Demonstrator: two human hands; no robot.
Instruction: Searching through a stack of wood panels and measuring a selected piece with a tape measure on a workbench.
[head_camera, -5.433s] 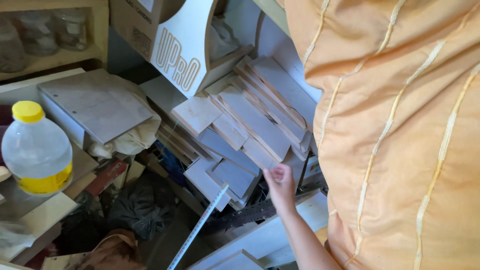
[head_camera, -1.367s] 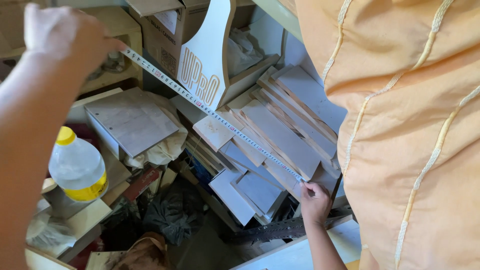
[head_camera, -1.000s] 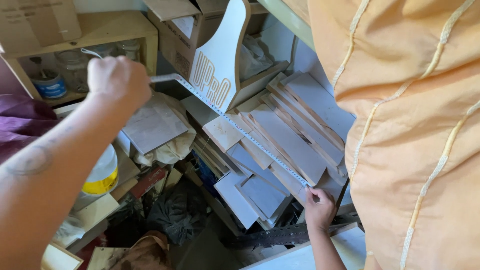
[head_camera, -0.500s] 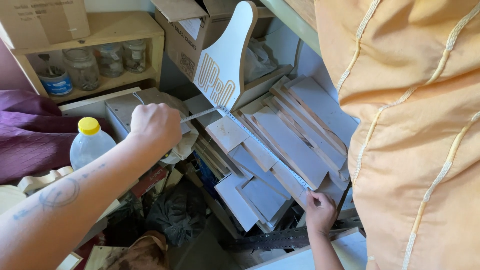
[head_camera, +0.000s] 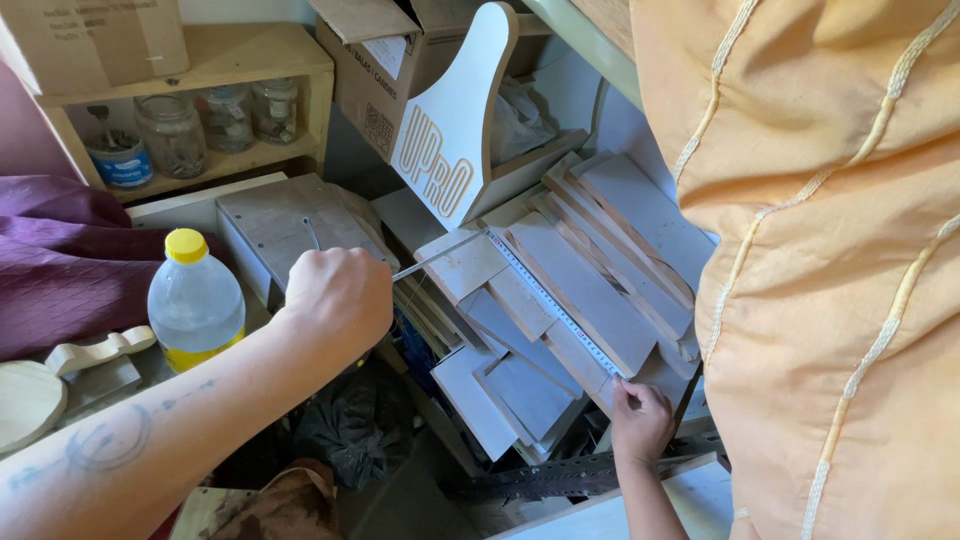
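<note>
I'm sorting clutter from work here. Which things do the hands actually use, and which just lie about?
In use:
- left hand, gripping one end of the measuring tape
- right hand, pinning the other end on the stacked boards

Lying about:
- plastic bottle with yellow cap
- glass jars on the shelf
- cardboard box
- orange cloth
- purple cloth

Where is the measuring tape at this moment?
In the head view, the measuring tape lies stretched diagonally over the stack of wood boards at centre, held between the left hand and the right hand.
</note>
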